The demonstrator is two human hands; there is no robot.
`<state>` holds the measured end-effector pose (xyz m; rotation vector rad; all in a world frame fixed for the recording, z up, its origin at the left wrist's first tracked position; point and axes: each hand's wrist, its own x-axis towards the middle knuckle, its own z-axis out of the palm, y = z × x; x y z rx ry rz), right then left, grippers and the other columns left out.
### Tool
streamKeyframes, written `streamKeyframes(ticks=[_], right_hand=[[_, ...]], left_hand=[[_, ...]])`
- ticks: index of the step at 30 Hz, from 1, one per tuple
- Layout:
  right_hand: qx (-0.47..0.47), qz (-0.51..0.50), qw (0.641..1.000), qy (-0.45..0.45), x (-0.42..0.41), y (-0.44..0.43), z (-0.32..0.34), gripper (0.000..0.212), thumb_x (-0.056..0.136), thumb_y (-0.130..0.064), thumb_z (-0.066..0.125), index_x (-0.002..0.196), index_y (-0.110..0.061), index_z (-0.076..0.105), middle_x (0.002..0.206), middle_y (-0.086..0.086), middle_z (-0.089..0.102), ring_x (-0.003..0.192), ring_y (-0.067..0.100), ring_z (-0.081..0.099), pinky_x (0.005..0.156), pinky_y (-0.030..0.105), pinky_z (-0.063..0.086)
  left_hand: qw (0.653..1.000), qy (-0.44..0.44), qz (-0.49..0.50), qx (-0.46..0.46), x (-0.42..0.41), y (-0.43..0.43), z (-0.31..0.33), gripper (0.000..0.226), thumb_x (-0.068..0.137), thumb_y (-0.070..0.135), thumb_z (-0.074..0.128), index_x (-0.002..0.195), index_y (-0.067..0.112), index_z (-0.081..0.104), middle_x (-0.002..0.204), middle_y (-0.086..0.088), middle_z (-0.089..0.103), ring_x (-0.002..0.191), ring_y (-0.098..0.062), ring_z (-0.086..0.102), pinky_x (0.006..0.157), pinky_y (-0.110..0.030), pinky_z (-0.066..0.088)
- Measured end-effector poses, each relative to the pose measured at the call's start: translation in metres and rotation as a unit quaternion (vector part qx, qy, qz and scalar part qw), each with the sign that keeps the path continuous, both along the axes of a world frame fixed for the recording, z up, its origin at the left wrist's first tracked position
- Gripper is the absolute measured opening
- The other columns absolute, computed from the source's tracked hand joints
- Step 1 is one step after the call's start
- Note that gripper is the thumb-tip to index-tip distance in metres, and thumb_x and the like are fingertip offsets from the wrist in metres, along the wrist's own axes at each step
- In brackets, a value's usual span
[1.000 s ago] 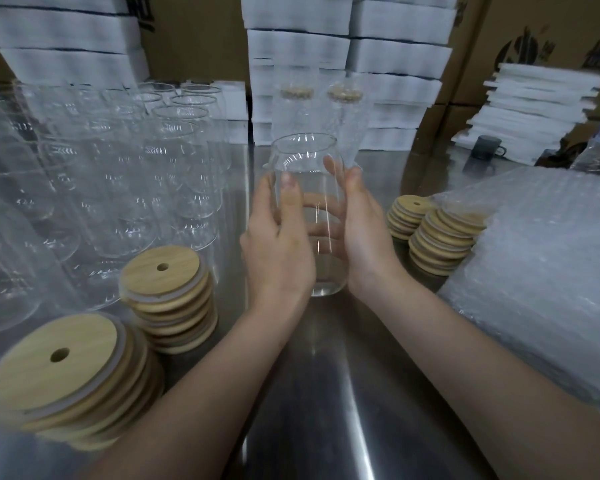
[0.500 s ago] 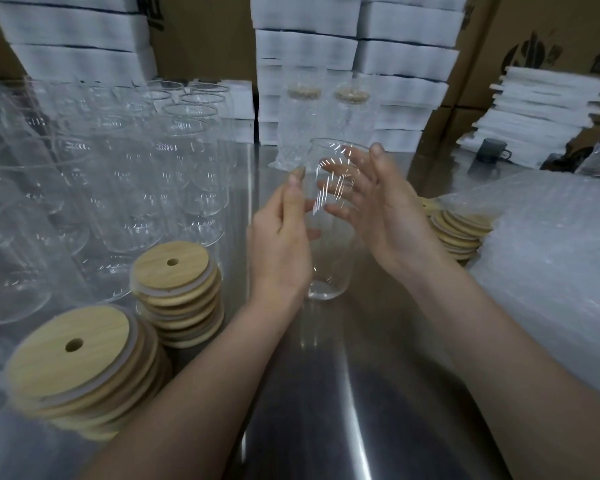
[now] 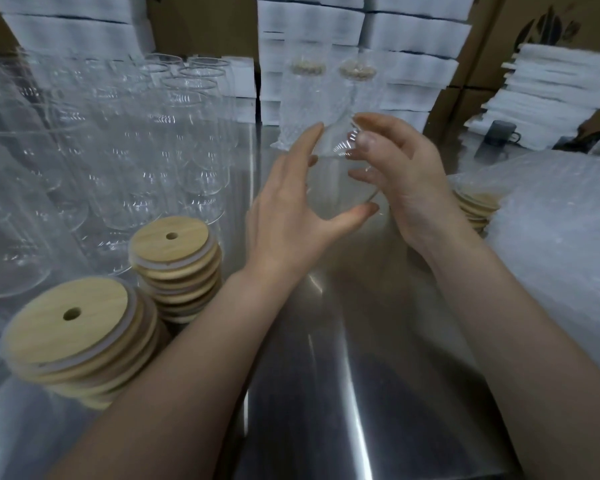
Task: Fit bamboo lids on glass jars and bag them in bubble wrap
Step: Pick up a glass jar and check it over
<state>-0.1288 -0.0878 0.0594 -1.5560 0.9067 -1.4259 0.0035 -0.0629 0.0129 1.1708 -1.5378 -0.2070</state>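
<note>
A clear glass jar is held in the air between both hands above the steel table, tilted with its mouth away from me. My left hand cups its left side, thumb under the base. My right hand grips its right side near the rim. The jar has no lid on it. Two stacks of bamboo lids with straw holes stand at the left: the near stack and a further stack. Another lid stack lies behind my right wrist, beside a pile of bubble wrap bags.
Several empty glass jars crowd the left of the steel table. Two lidded jars in bubble wrap stand at the back centre. White boxes and cardboard cartons line the rear. A dark mug sits far right.
The jar stood upright on the table between both hands; it has since been lifted and tipped over, mouth away from me, and both hands have shifted up and right around it.
</note>
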Motion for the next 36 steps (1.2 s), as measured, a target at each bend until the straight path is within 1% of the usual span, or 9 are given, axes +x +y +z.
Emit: streamKeyframes(ticks=[4,7,11,13,15,20,26,32,36], right_hand=[[-0.008,-0.047,0.999,0.014,0.004,0.002,-0.005,0.033,0.071,-0.035,0.071,0.102,-0.024,0.064,0.098,-0.004,0.063,0.089,0.010,0.065,0.078,0.032,0.058],[0.011,-0.064,0.997,-0.029,0.011,0.004,-0.009,0.025,0.073,-0.028,0.069,0.095,-0.018,0.062,0.097,0.001,0.060,0.091,0.017,0.064,0.078,0.039,0.058],[0.041,-0.070,0.992,-0.099,0.016,0.006,-0.011,0.012,0.085,-0.012,0.071,0.089,-0.012,0.059,0.091,0.008,0.063,0.091,0.024,0.065,0.085,0.041,0.056],[0.055,-0.057,0.988,-0.134,0.017,0.005,-0.011,0.014,0.087,-0.009,0.070,0.081,-0.012,0.058,0.085,0.010,0.065,0.086,0.024,0.065,0.082,0.038,0.056],[0.076,-0.040,0.979,-0.187,0.016,0.004,-0.011,0.018,0.089,-0.007,0.068,0.075,-0.011,0.056,0.079,0.012,0.066,0.079,0.021,0.066,0.069,0.028,0.055],[0.111,-0.005,0.954,-0.280,0.014,0.000,-0.010,0.014,0.090,-0.002,0.064,0.085,-0.009,0.053,0.076,0.012,0.071,0.069,0.020,0.070,0.062,0.026,0.055],[0.167,0.082,0.922,-0.341,0.007,-0.004,-0.008,0.021,0.093,0.003,0.056,0.103,-0.013,0.047,0.084,0.012,0.074,0.074,0.022,0.072,0.072,0.032,0.059],[0.134,0.176,0.923,-0.315,0.004,-0.007,-0.008,0.019,0.101,0.000,0.041,0.116,-0.012,0.045,0.099,0.013,0.073,0.098,0.026,0.068,0.104,0.038,0.047],[0.096,0.230,0.930,-0.272,0.000,-0.003,-0.006,0.026,0.102,0.001,0.036,0.123,-0.012,0.045,0.115,0.014,0.068,0.113,0.027,0.063,0.107,0.036,0.044]], left_hand=[[0.997,-0.064,0.023,-0.027,0.003,-0.002,-0.003,0.096,0.065,0.048,0.083,0.146,0.024,0.039,0.133,-0.001,0.055,0.120,-0.021,0.055,0.096,-0.046,0.048],[0.989,-0.125,0.063,-0.054,0.001,-0.003,-0.008,0.098,0.062,0.045,0.084,0.146,0.020,0.042,0.131,-0.004,0.057,0.119,-0.025,0.055,0.097,-0.045,0.044],[0.981,-0.148,0.094,-0.076,0.001,-0.005,-0.012,0.099,0.060,0.040,0.086,0.144,0.010,0.044,0.132,-0.013,0.056,0.122,-0.030,0.053,0.099,-0.046,0.039],[0.982,-0.143,0.095,-0.083,0.001,-0.006,-0.014,0.094,0.060,0.039,0.086,0.141,0.010,0.049,0.132,-0.014,0.055,0.123,-0.030,0.051,0.103,-0.050,0.038],[0.982,-0.137,0.095,-0.087,0.001,-0.007,-0.016,0.087,0.061,0.041,0.085,0.137,0.013,0.053,0.130,-0.013,0.055,0.122,-0.030,0.050,0.105,-0.057,0.036],[0.982,-0.138,0.090,-0.090,0.001,-0.010,-0.019,0.082,0.066,0.044,0.085,0.136,0.016,0.054,0.131,-0.012,0.055,0.124,-0.030,0.052,0.111,-0.061,0.026],[0.985,-0.122,0.079,-0.098,0.004,-0.013,-0.018,0.078,0.071,0.049,0.081,0.134,0.012,0.053,0.130,-0.010,0.057,0.124,-0.028,0.052,0.105,-0.059,0.033],[0.995,-0.026,0.049,-0.085,0.003,-0.008,-0.017,0.088,0.067,0.045,0.083,0.138,0.008,0.046,0.134,-0.007,0.054,0.124,-0.025,0.050,0.106,-0.046,0.037],[0.996,0.059,0.017,-0.067,0.001,-0.004,-0.015,0.092,0.069,0.044,0.083,0.141,0.008,0.040,0.133,0.004,0.047,0.127,-0.019,0.048,0.108,-0.047,0.039]])
